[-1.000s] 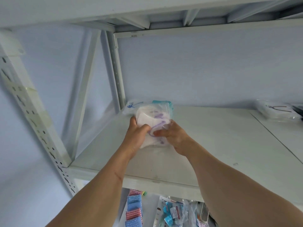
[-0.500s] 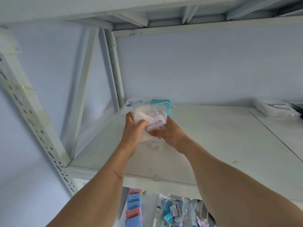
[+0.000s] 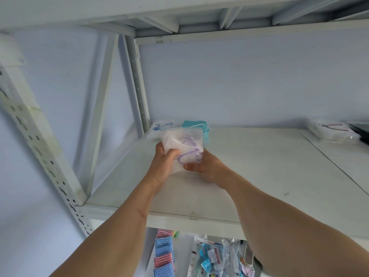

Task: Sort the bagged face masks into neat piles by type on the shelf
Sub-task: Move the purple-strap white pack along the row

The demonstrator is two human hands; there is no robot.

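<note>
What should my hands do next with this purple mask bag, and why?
Probably carry it a little further back and set it down next to the teal pack and the blue-strap bag. Both the left hand and right hand grip the purple mask bag above the shelf, just short of those two at the rear left, and no purple pile shows yet.

Stockroom; slotted metal shelving (image 3: 259, 166)

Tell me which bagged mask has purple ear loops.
The bagged mask gripped in both hands, left hand and right hand. The bags behind it show blue loops and teal; the far-right one has dark loops.
</note>
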